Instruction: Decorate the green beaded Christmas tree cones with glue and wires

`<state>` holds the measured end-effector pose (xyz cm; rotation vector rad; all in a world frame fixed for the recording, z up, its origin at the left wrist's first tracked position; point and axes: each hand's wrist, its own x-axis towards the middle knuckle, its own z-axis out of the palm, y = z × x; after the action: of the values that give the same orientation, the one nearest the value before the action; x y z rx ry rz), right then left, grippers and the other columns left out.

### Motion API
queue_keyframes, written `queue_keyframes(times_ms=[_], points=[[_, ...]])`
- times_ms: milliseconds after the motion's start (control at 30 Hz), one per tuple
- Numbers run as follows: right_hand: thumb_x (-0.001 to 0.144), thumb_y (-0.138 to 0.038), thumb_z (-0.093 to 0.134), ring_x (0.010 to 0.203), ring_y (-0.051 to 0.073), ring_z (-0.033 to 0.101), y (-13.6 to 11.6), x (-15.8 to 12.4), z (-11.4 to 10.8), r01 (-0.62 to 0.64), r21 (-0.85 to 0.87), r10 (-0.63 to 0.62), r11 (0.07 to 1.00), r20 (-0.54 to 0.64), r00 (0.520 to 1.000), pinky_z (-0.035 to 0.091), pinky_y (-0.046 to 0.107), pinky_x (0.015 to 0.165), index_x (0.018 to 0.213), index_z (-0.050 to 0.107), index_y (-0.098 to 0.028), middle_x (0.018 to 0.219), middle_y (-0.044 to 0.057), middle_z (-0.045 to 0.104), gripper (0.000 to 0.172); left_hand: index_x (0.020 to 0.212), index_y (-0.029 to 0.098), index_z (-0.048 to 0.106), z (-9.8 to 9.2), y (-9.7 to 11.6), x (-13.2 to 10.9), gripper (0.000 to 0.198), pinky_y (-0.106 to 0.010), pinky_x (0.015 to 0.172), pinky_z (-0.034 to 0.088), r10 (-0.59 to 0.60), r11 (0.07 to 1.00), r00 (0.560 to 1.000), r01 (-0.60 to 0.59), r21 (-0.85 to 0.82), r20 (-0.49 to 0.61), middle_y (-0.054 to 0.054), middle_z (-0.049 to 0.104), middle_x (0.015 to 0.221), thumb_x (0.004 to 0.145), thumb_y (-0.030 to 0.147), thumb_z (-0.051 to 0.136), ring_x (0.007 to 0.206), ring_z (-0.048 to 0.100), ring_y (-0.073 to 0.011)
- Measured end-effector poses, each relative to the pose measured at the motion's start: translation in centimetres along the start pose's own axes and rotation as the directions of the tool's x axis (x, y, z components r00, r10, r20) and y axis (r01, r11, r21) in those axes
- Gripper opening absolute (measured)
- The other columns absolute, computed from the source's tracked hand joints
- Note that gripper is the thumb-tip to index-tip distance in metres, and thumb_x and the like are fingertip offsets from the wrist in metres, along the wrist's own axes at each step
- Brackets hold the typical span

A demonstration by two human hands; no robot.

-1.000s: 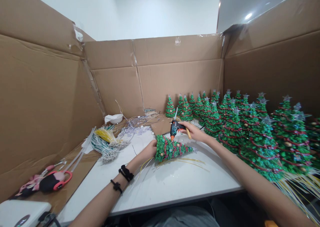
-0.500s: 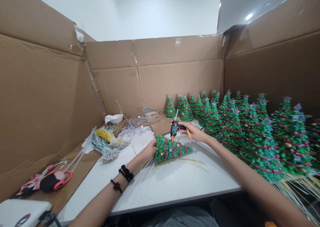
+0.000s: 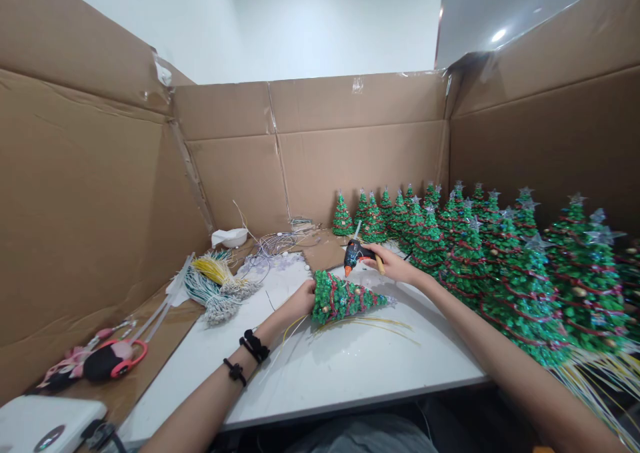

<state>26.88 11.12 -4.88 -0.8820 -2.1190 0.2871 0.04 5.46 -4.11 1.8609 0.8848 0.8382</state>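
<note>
A small green Christmas tree point(image 3: 345, 298) with red garland lies on its side on the white table point(image 3: 350, 366), its tip pointing right. My left hand point(image 3: 301, 300) grips the tree's base. My right hand point(image 3: 393, 264) is closed around the handle of a black glue gun point(image 3: 354, 254). The gun's orange nozzle points down and hovers just above the tree's lower branches. Thin yellow wires trail from under the tree across the table.
Several finished trees with silver stars point(image 3: 500, 260) crowd the right side and back. Bundles of yellow and green wires point(image 3: 215, 283) and a white dish point(image 3: 230, 237) lie at the left. Cardboard walls point(image 3: 310, 146) enclose the table. A pink and black object point(image 3: 107, 360) lies at the near left.
The glue gun has lifted slightly and shifted a little right, its nozzle coming off the tree. The left hand and the tree stay in place.
</note>
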Motion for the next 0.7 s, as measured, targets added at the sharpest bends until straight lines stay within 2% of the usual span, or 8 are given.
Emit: queue_keyframes(times_ms=[133,200,267,433,567,700], points=[[0.085,-0.047,0.049,0.092,0.024,0.059,-1.2,1.4,1.6,-0.147,-0.076,0.143,0.986,-0.055,0.988,0.046,0.034,0.080,0.107,0.060,-0.015,0.104,0.011,0.063,0.040,0.078,0.013,0.069,0.0,-0.1,-0.2,0.018,-0.029,0.072,0.047,-0.042,0.999,0.999,0.041,-0.032,-0.015,-0.004,0.069,0.074,0.064,0.019,0.060,0.074,0.059,-0.0184],[0.086,-0.044,0.049,0.091,0.023,0.060,-2.1,3.0,3.1,-0.185,-0.148,0.187,0.972,0.000,0.982,0.046,0.030,0.077,0.104,0.062,-0.016,0.101,0.010,0.065,0.035,0.077,0.012,0.069,0.1,-0.2,-0.3,0.018,-0.028,0.070,0.047,-0.055,0.997,0.998,0.055,-0.050,-0.002,-0.004,0.069,0.072,0.064,0.019,0.059,0.073,0.059,-0.0184],[0.085,-0.041,0.051,0.092,0.024,0.061,-2.9,5.1,5.0,-0.273,-0.246,0.298,0.930,0.071,0.952,0.045,0.028,0.076,0.101,0.063,-0.018,0.100,0.009,0.067,0.031,0.076,0.011,0.069,0.1,-0.3,-0.3,0.017,-0.029,0.070,0.046,-0.052,0.997,0.999,0.052,-0.065,-0.002,-0.005,0.068,0.070,0.065,0.019,0.058,0.072,0.059,-0.0181],[0.080,-0.038,0.058,0.084,0.029,0.063,-2.9,10.1,8.8,-0.411,-0.279,0.446,0.868,0.074,0.892,0.045,0.030,0.068,0.089,0.067,-0.011,0.091,0.016,0.068,0.030,0.075,0.012,0.068,0.6,-0.2,-0.4,0.016,-0.031,0.074,0.046,-0.029,0.996,0.999,0.027,-0.082,-0.014,-0.004,0.067,0.068,0.065,0.022,0.060,0.073,0.059,-0.0185],[0.079,-0.041,0.059,0.082,0.026,0.063,-1.6,11.9,10.4,-0.438,-0.226,0.467,0.870,0.097,0.879,0.046,0.027,0.068,0.088,0.068,-0.014,0.089,0.013,0.069,0.030,0.078,0.013,0.068,1.2,0.7,-0.6,0.018,-0.031,0.074,0.046,-0.045,0.994,0.999,0.046,-0.099,0.013,-0.003,0.067,0.069,0.065,0.022,0.060,0.073,0.059,-0.0190],[0.088,-0.037,0.046,0.081,0.023,0.063,-1.3,12.1,10.6,-0.409,-0.115,0.419,0.905,0.086,0.904,0.046,0.028,0.071,0.089,0.067,-0.012,0.087,0.011,0.069,0.031,0.080,0.013,0.068,1.5,1.4,-0.7,0.019,-0.032,0.075,0.046,-0.038,0.993,0.999,0.041,-0.113,0.031,-0.003,0.068,0.069,0.064,0.022,0.060,0.072,0.059,-0.0190]])
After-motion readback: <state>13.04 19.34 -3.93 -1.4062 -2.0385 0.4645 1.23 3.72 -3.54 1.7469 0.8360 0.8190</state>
